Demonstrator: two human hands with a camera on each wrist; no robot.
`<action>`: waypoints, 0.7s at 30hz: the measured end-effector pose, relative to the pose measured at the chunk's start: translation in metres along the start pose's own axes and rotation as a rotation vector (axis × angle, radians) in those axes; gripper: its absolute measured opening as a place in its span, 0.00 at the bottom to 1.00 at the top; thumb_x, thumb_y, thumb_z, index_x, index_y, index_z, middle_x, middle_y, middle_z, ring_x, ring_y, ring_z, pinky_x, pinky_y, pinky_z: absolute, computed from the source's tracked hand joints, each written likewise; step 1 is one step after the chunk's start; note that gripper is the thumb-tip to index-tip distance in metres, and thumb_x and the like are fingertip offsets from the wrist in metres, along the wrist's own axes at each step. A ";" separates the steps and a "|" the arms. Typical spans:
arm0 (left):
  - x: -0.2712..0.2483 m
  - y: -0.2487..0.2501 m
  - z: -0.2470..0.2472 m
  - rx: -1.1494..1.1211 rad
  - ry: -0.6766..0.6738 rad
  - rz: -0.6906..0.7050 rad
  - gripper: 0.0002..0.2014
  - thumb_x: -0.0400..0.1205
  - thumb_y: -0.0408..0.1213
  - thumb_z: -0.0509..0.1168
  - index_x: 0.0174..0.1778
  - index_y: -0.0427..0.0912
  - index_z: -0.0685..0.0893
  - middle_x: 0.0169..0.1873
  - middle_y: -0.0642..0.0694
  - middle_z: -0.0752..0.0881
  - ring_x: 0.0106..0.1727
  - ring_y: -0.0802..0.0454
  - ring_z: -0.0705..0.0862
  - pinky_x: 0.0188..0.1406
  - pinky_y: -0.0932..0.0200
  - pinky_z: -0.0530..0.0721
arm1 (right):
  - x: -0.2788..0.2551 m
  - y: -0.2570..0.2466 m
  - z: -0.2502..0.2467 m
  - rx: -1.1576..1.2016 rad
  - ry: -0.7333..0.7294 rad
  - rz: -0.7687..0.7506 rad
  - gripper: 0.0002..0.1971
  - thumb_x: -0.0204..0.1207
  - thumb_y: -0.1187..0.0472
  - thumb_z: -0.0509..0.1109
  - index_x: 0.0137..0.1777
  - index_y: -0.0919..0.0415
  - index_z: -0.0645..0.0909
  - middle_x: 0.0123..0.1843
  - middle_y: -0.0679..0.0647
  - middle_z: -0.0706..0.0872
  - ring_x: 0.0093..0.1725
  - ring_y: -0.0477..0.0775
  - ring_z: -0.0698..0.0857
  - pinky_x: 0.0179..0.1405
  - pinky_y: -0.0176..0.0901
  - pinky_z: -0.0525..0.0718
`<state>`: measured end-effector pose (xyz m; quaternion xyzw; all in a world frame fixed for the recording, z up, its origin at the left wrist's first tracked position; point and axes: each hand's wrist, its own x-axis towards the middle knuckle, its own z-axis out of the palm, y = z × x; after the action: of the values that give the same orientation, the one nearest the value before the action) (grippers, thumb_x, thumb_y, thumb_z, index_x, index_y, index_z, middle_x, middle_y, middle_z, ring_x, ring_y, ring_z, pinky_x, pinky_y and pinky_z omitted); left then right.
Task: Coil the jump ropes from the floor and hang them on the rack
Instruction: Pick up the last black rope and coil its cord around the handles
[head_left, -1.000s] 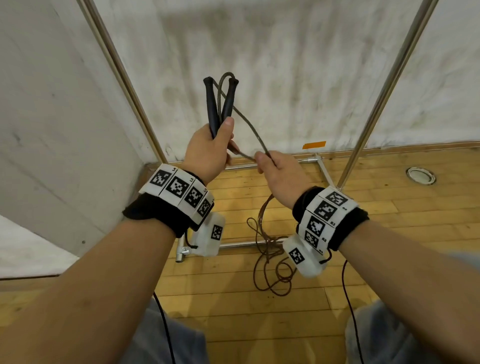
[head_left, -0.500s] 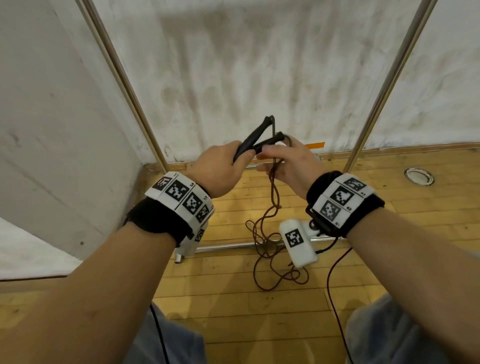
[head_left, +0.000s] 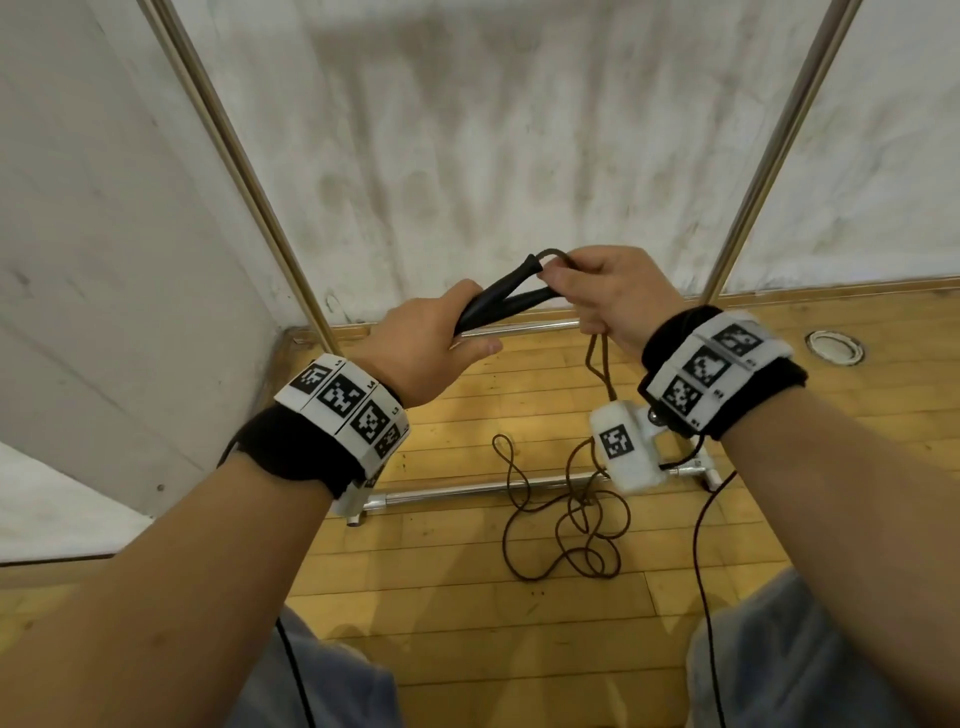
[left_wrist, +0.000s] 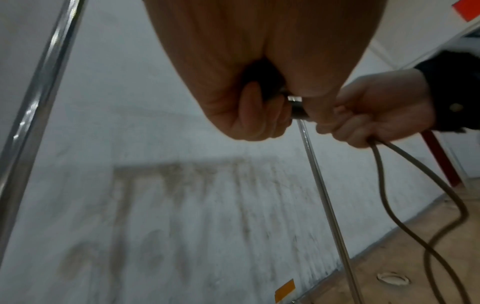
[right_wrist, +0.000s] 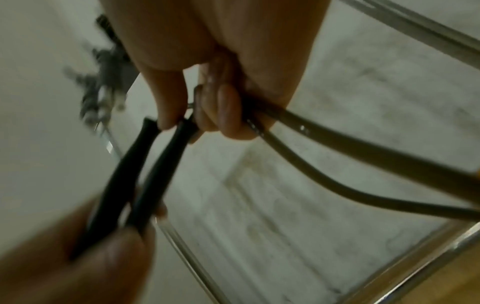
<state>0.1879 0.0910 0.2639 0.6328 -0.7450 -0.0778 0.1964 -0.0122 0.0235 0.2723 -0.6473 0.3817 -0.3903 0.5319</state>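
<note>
My left hand grips the two black handles of a jump rope, side by side and pointing up to the right. My right hand is curled round the brown rope just where it leaves the handle tips. In the right wrist view the fingers close over both rope strands beside the handles. From the right hand the rope hangs down. Its remaining length lies in loose tangled loops on the floor.
The metal rack stands against the stained white wall: left upright, right upright, front base bar on the wooden floor. A round floor fitting lies at the right. A wall corner closes in on the left.
The handles came down from upright to a low tilt toward the right. My right hand slid up the rope to the handle tips and closed on it there.
</note>
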 end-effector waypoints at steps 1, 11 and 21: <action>-0.001 0.002 0.001 -0.007 0.009 0.010 0.12 0.84 0.49 0.62 0.58 0.50 0.72 0.30 0.56 0.76 0.31 0.59 0.76 0.26 0.60 0.69 | 0.000 -0.002 -0.003 0.093 -0.006 0.001 0.08 0.78 0.62 0.68 0.47 0.67 0.85 0.23 0.45 0.68 0.22 0.44 0.63 0.21 0.35 0.64; -0.004 0.017 0.013 0.023 0.212 0.032 0.17 0.84 0.43 0.61 0.69 0.46 0.72 0.35 0.55 0.77 0.33 0.53 0.75 0.31 0.60 0.67 | -0.003 -0.012 0.003 0.552 0.017 0.122 0.12 0.84 0.64 0.58 0.45 0.63 0.83 0.24 0.47 0.69 0.20 0.42 0.61 0.21 0.32 0.63; 0.000 0.030 0.015 -0.044 0.281 -0.131 0.07 0.87 0.42 0.56 0.52 0.43 0.75 0.29 0.56 0.73 0.28 0.61 0.71 0.23 0.65 0.62 | -0.005 -0.008 0.009 0.366 0.146 0.058 0.12 0.84 0.61 0.58 0.49 0.63 0.83 0.29 0.52 0.80 0.26 0.47 0.76 0.29 0.36 0.77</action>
<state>0.1549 0.0946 0.2606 0.6801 -0.6656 -0.0174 0.3069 -0.0059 0.0327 0.2783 -0.4985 0.3604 -0.4836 0.6227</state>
